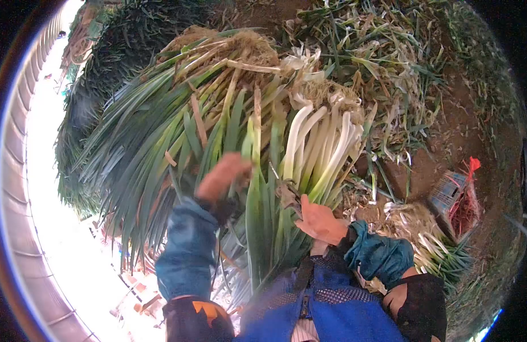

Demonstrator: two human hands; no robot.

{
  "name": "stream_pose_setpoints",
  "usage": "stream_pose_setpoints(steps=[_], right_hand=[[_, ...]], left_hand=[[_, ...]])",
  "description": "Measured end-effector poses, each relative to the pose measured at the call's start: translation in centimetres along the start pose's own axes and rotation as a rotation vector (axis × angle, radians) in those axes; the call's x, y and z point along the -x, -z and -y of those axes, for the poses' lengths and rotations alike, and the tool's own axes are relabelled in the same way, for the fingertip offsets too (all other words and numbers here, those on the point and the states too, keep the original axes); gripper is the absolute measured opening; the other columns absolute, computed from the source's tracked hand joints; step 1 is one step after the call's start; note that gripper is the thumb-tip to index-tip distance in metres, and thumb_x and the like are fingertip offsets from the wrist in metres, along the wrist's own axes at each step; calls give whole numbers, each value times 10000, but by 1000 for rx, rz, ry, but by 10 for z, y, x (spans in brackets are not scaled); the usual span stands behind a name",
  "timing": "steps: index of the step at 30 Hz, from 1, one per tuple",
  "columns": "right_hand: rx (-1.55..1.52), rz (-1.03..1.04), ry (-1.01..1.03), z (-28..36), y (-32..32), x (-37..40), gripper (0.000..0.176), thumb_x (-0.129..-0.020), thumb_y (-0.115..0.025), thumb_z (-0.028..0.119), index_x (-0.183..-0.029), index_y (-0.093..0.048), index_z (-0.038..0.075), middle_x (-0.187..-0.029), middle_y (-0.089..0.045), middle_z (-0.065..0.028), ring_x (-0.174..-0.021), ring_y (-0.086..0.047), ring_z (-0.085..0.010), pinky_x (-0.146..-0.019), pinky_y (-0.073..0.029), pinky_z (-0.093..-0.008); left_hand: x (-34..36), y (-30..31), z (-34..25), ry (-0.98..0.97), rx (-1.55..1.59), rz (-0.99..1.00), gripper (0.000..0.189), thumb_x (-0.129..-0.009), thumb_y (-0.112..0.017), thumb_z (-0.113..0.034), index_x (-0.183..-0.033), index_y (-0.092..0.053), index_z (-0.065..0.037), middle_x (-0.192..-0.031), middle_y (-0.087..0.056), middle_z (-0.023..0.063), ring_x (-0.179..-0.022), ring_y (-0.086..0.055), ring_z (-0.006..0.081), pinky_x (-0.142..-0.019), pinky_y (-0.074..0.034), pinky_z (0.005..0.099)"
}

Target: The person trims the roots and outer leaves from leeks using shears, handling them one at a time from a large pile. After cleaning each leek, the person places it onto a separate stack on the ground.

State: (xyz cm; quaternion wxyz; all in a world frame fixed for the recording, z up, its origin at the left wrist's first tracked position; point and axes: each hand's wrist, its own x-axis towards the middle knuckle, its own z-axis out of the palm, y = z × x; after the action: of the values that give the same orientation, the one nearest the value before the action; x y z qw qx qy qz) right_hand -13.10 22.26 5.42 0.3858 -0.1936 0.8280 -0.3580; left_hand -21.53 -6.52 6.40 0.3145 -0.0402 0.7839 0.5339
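Note:
Long green onions [317,142] with white stems and hairy roots lie in front of me, roots pointing away. My right hand [321,221] is at the green part of these stems, its fingers bent beside a dark, ragged strip [289,196]; what it grips is partly hidden. My left hand [223,178] is over the leaves to the left, smeared by motion, so its fingers do not show clearly. Below it and to its right, a broad green leaf [255,219] runs down toward my lap.
A large heap of untrimmed green onions [143,131] spreads to the left. Peeled leaf scraps [383,74] cover the ground at the back right. At the right lie a smaller onion bundle [437,251] and a crate [448,191] with red strings [468,208].

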Motion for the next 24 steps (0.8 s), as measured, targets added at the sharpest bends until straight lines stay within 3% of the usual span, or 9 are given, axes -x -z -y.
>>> stream_pose_setpoints(steps=[1, 4, 6, 8, 11, 15, 18, 22, 24], right_hand=[[18, 2, 2, -1, 0, 3, 623, -768, -613, 245, -1156, -298, -128, -710, -554, -254, -691, -575, -417, -565, -456, -473], [18, -25, -42, -9, 1, 0, 636, -770, -620, 248, -1171, -301, -129, -721, -559, -248, -699, -574, -419, -579, -458, -466], [-12, -29, -99, -13, 16, 1, 671, -767, -626, 255, -1196, -288, -135, -734, -559, -246, -713, -575, -411, -594, -458, -455], [-26, -58, -93, -20, 21, 4, 698, -765, -631, 259, -1214, -277, -141, -745, -557, -247, -726, -574, -403, -605, -456, -447], [-42, -148, 29, -23, 9, 8, 715, -768, -624, 259, -1230, -262, -148, -755, -552, -252, -743, -571, -396, -615, -453, -440], [-107, -59, 18, 1, 18, -3, 682, -780, -584, 258, -1226, -267, -148, -748, -549, -250, -745, -566, -397, -620, -451, -446], [-70, -54, -66, 4, 29, -35, 629, -782, -557, 257, -1191, -293, -142, -739, -551, -241, -736, -564, -402, -619, -448, -459], [-49, -150, -70, -4, 31, -38, 572, -773, -557, 257, -1148, -313, -101, -732, -555, -231, -717, -562, -415, -619, -448, -482], [-23, -82, -151, 4, 35, -18, 585, -768, -572, 251, -1172, -311, -81, -742, -557, -242, -737, -569, -418, -625, -456, -481]], left_hand=[[-14, 14, -47, -251, 95, -1, 369, -880, -493, -330, -870, -621, 16, -734, -603, 80, -666, -564, 158, -603, -446, 287], [-69, 26, -99, -148, 680, -510, 322, -904, -433, -278, -913, -618, -15, -761, -621, 82, -672, -578, 177, -604, -461, 343], [-85, 40, -91, -254, 122, -644, 320, -918, -388, -254, -941, -619, -35, -805, -636, 102, -713, -601, 209, -642, -473, 383], [-105, 42, -7, 18, -869, -460, 286, -909, -404, -235, -924, -620, -49, -846, -636, 149, -761, -612, 249, -666, -470, 411], [-87, -28, 106, 146, -508, -461, 291, -853, -519, -274, -842, -590, 9, -716, -591, 152, -672, -568, 257, -609, -437, 392], [-43, -82, 69, 207, -27, -493, 354, -842, -532, -314, -851, -538, 40, -716, -554, 100, -634, -482, 175, -575, -395, 348], [-14, -90, 68, 272, -79, -373, 299, -805, -530, -226, -953, -548, 33, -835, -599, 197, -776, -589, 304, -656, -443, 368], [16, -117, 61, -26, -75, -444, 307, -829, -501, -217, -1045, -546, -3, -801, -590, 173, -710, -568, 271, -634, -440, 368], [16, -133, 58, 116, 73, -407, 349, -837, -500, -228, -1116, -518, -21, -789, -586, 163, -673, -570, 253, -610, -444, 367]])
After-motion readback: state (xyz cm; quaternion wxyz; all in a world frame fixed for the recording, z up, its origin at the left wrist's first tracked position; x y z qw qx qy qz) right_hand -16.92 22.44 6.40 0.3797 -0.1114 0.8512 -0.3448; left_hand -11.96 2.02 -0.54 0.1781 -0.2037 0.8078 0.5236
